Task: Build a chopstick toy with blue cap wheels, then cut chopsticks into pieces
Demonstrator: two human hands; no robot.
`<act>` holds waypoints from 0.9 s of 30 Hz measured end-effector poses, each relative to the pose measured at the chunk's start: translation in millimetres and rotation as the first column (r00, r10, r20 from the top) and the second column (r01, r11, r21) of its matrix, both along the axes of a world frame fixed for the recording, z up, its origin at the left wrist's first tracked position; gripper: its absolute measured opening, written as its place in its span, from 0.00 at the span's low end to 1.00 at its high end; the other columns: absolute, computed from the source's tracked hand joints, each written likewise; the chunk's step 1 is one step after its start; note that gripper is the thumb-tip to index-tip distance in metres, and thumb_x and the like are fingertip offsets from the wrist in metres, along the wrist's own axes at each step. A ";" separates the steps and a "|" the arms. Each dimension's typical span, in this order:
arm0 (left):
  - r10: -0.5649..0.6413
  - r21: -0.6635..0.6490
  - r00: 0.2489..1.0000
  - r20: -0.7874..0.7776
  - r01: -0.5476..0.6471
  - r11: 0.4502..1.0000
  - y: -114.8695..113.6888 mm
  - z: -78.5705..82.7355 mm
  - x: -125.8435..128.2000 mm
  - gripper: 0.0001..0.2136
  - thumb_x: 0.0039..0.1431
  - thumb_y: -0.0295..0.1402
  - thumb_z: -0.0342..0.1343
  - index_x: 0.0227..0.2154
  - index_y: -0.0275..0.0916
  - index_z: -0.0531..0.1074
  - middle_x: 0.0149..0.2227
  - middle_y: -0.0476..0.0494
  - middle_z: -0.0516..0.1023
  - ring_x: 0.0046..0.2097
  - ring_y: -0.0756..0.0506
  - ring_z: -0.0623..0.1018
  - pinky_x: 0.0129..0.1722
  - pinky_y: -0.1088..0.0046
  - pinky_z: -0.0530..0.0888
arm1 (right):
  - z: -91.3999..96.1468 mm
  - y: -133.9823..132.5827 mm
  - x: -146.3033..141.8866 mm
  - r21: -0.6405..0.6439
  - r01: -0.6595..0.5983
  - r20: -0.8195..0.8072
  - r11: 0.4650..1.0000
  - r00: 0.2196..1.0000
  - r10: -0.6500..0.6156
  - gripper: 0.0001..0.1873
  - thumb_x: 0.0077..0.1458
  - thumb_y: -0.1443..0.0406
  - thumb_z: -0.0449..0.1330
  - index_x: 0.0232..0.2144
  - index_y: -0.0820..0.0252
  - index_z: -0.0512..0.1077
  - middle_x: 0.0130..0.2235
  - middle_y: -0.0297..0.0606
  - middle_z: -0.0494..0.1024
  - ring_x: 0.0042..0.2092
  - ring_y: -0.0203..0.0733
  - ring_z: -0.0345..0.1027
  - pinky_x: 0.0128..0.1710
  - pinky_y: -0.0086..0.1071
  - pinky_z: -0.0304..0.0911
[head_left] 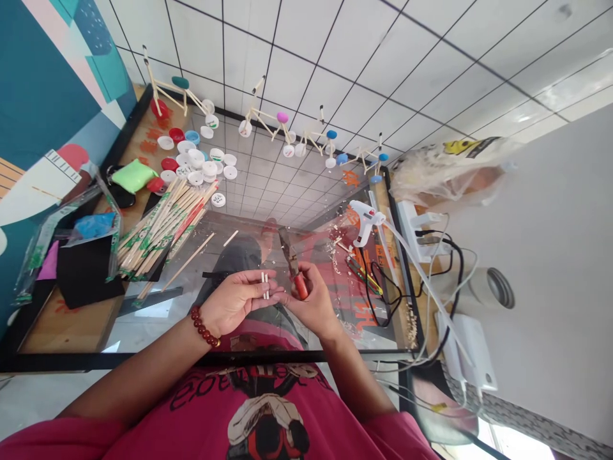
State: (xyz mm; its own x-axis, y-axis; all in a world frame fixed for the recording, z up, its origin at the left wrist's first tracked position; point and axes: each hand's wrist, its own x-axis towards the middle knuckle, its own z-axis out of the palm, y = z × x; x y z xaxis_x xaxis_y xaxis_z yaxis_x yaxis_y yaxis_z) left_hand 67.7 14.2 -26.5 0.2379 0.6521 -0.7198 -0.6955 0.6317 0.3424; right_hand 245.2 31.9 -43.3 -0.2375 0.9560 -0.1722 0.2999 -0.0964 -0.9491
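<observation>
My left hand [230, 300], with a beaded bracelet at the wrist, pinches two short pale stick pieces [265, 285] side by side between thumb and fingers. Close beside it, my right hand [317, 305] is closed around the red handle of a pair of pliers [289, 252], whose metal jaws point away from me. The tips of both hands nearly meet; whether they touch is unclear. Beyond my left hand, a loose short stick piece [230, 238] and a longer single chopstick [189, 260] lie on the glass tabletop [268, 329].
At left lie a pile of wrapped chopsticks [165, 230], bottle caps [195, 160] and a green packet [134, 175]. Small stick-and-cap bicycles [261, 118] line the back edge. At right are a glue gun [366, 222], a box cutter [361, 271], tangled cables [383, 303] and a power strip [414, 233].
</observation>
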 end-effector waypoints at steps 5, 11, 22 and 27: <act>0.013 -0.015 1.000 0.021 -0.013 1.000 -0.2 -4.4 2.4 0.08 0.59 0.15 0.56 0.34 0.30 0.79 0.35 0.34 0.84 0.40 0.41 0.84 0.45 0.61 0.82 | -1.0 -0.6 1.9 0.005 -0.026 0.034 1.000 0.999 0.025 0.28 0.41 0.62 0.73 0.43 0.53 0.64 0.35 0.30 0.70 0.35 0.38 0.66 0.34 0.32 0.66; -0.023 -0.027 1.000 0.022 0.023 0.999 -2.0 -4.3 7.0 0.07 0.59 0.17 0.57 0.38 0.31 0.78 0.36 0.34 0.85 0.38 0.43 0.85 0.40 0.69 0.82 | -4.0 -3.3 0.3 -0.043 -0.019 0.041 0.999 0.999 0.021 0.29 0.40 0.65 0.72 0.43 0.54 0.64 0.36 0.30 0.71 0.35 0.38 0.65 0.36 0.32 0.64; -0.140 0.026 0.988 -0.072 0.142 0.989 -7.3 -8.5 4.5 0.04 0.52 0.21 0.65 0.32 0.31 0.80 0.32 0.35 0.84 0.36 0.42 0.84 0.40 0.66 0.81 | 1.9 2.6 0.9 -0.100 0.013 -0.069 0.995 0.997 -0.020 0.23 0.45 0.60 0.71 0.39 0.54 0.64 0.36 0.29 0.72 0.26 0.30 0.56 0.25 0.27 0.59; -0.285 0.106 0.947 -0.145 0.301 0.948 -11.7 -9.7 4.2 0.08 0.49 0.28 0.70 0.32 0.31 0.81 0.32 0.34 0.84 0.35 0.41 0.84 0.37 0.67 0.80 | 3.9 5.4 -5.7 -0.117 0.001 -0.097 0.993 0.995 -0.012 0.23 0.44 0.61 0.71 0.38 0.53 0.62 0.34 0.28 0.71 0.26 0.30 0.57 0.23 0.26 0.57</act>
